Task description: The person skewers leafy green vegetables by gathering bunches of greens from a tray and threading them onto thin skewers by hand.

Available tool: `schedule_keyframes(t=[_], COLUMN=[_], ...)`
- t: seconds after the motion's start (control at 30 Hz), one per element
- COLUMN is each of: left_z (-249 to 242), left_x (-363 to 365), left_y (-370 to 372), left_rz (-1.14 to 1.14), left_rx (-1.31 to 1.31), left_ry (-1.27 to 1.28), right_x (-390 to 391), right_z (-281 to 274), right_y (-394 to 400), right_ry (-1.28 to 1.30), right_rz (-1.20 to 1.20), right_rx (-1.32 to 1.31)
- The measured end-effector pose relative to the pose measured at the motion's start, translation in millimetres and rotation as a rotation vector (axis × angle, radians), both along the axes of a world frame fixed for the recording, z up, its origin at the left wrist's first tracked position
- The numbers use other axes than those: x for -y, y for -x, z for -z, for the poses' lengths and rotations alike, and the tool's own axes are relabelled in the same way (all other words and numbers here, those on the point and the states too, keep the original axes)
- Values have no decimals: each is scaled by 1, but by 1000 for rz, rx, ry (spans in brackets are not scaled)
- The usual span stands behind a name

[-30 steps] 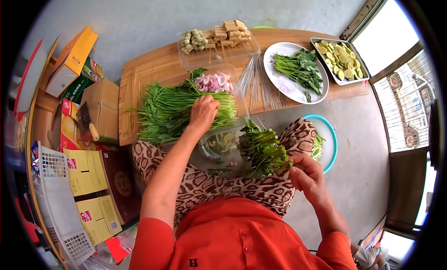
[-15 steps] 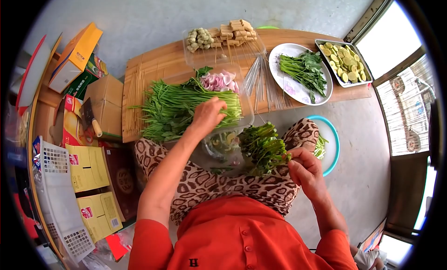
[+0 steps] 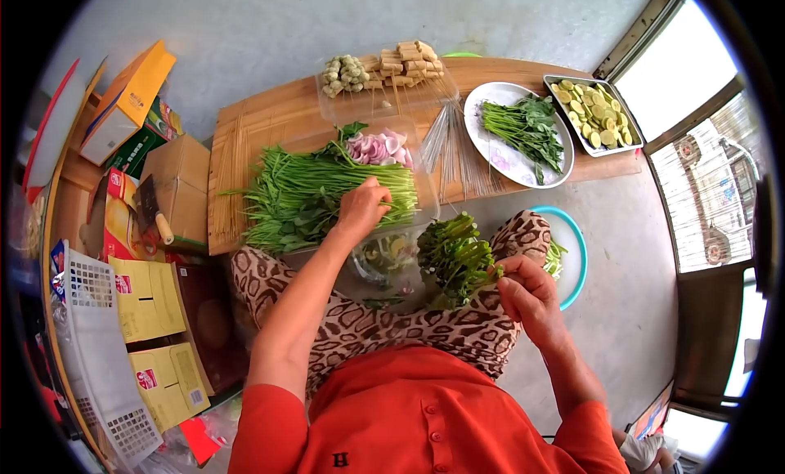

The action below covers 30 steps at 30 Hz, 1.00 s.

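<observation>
My left hand (image 3: 362, 210) reaches over long green stems (image 3: 327, 184) in a clear plastic tray. Its fingers are curled and touch the stems; what is pinched between them is hidden. Pink onion-like slices (image 3: 380, 148) lie at the tray's far right corner. Above my lap is a thick bunch of leafy greens (image 3: 454, 261), gathered in tight folded rows. My right hand (image 3: 530, 297) is closed at the bunch's right end, thumb and fingers pinching it. Below and left of the bunch, a clear container (image 3: 384, 257) shows some greens.
Thin sticks (image 3: 458, 151) lie on the wooden table (image 3: 278, 106). Beyond are rolled pieces (image 3: 405, 65), a white plate (image 3: 507, 167) of greens and a metal tray (image 3: 609, 149) of round slices. A blue-rimmed basin (image 3: 584, 266) stands right. A cleaver (image 3: 151, 204) leans against boxes at left.
The whole view has shifted slightly. My left hand stays over the stems with fingers curled, and my right hand keeps its pinch at the end of the greens.
</observation>
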<state>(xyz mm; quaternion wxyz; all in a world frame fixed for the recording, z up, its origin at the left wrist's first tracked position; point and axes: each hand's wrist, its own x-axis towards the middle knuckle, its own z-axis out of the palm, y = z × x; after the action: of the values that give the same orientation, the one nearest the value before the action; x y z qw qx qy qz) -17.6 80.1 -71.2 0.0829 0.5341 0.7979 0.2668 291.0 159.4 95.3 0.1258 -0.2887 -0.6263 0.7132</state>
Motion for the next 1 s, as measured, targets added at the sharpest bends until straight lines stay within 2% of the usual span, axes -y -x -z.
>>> schedule_keyframes(t=[0.07, 0.3, 0.4, 0.53, 0.7, 0.77, 0.87, 0.93, 1.0], left_z=[-4, -3, -34, -90, -182, -205, -199, -181, -155], left_x=[0, 12, 21, 34, 62, 75, 84, 84, 79], left_y=[3, 54, 57, 54, 53, 54, 50, 35, 23], left_rz=[-69, -93, -181, -225, -167, -106, -145, -204, -169], left_rx=[160, 719, 857, 890, 873, 879, 861, 910, 993], left_ry=[-76, -277, -364, -506, -889, -1033, -1047, -912, -847], right_x=[-1, 0, 4, 4, 4, 7, 10, 11, 16], right_z=[-2, -1, 1, -3, -13, -17, -23, -24, -30], right_y=[-2, 5, 13, 18, 20, 27, 32, 34, 41], right_ry=[-15, 44, -38, -30, 22, -48, -52, -51, -44], right_rz=[5, -49, -33, -39, -80, -41, -60, -83, -97], right_rx=[-1, -11, -17, -17, 1, -19, -45, -67, -79])
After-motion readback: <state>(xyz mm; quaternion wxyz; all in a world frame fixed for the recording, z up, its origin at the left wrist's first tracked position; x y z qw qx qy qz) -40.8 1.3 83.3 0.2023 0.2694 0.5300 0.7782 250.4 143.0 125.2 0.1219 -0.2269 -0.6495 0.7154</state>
